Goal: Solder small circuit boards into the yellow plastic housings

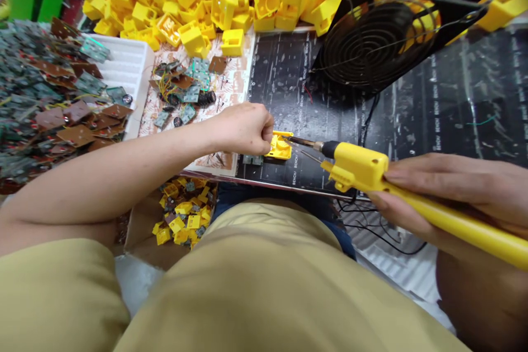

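Observation:
My left hand (251,126) is closed at the left end of a small yellow plastic casing (281,146), gripping its edge; its fingertips are partly hidden. The casing lies open side up on the black bench mat. A small green circuit board (252,160) sits just below my left hand. In my right hand (457,192) is a yellow soldering iron (363,165) with a thin metal solder-feed tube under its tip. The iron points left, and its dark tip reaches the casing's right side; whether it touches something inside I cannot tell.
Yellow casings (193,38) are heaped at the back. A black fan (371,44) stands tilted at the back right. Wired circuit boards (181,88) lie left of the mat, with more piled on a white tray (140,66). A cardboard box (142,231) below the bench edge holds yellow pieces.

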A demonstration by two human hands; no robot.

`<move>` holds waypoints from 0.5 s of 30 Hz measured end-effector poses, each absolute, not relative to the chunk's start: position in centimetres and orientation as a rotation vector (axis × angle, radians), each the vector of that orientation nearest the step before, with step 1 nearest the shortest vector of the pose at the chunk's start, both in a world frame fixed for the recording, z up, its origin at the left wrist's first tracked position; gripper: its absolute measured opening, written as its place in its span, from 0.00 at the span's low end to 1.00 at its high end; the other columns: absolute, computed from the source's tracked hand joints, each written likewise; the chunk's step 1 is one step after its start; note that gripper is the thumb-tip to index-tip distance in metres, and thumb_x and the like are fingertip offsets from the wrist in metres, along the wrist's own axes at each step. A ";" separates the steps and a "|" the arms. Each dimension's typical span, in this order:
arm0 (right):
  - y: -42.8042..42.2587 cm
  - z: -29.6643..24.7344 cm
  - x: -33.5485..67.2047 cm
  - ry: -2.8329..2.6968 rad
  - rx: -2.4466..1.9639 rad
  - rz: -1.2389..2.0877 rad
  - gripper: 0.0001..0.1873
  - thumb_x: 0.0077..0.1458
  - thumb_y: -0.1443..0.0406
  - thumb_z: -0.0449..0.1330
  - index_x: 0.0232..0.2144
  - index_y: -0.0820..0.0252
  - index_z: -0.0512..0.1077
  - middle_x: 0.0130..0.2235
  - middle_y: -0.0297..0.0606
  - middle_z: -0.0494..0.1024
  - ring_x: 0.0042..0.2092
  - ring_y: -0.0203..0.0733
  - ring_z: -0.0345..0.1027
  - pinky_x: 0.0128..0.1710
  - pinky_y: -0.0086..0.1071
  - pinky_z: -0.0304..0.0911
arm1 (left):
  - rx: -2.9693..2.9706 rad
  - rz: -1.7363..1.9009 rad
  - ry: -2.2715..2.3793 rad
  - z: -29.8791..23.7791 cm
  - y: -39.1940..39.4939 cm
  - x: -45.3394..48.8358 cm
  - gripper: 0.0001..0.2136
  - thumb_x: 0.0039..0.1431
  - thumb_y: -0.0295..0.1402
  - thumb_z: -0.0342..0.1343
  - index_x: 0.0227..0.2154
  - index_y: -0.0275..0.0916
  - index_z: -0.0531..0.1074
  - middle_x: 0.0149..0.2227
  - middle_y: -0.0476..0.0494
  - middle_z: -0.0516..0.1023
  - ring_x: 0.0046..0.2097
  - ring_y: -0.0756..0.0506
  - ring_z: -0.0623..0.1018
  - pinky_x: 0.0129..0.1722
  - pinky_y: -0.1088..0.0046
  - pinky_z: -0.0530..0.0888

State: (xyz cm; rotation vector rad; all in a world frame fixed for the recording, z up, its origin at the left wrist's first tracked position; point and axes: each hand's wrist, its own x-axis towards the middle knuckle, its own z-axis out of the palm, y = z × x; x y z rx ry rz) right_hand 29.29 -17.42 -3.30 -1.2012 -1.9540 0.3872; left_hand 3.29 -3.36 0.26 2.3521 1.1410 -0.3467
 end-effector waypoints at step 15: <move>-17.0 -7.3 25.8 -1.247 -1.293 0.096 0.22 0.44 0.66 0.73 0.44 0.46 0.79 0.33 0.33 0.82 0.29 0.36 0.75 0.29 0.27 0.71 | 2.584 0.326 0.611 -3.3 -7.4 -3.9 0.17 0.65 0.38 0.51 0.50 0.35 0.76 0.53 0.32 0.78 0.50 0.41 0.80 0.51 0.64 0.75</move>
